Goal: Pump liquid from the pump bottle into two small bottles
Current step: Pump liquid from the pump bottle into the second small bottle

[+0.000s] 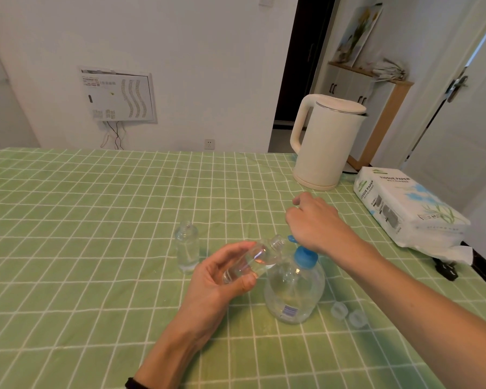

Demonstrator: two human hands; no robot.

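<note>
The left hand (222, 273) gripped a tilted small bottle (253, 258) at the nozzle's (291, 238) nine o'clock; the right hand (314, 220), curled, pressed the pump bottle (295, 287). Misalignment risked liquid spilling onto the bench (96, 276).

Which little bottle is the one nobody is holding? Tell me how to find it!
Start at the big clear pump bottle with the blue top, near the middle of the green checked tablecloth. Look just past the left hand, farther to the left. There a small clear bottle stands upright by itself with no cap, while the other small bottle is tilted in that hand.
</note>
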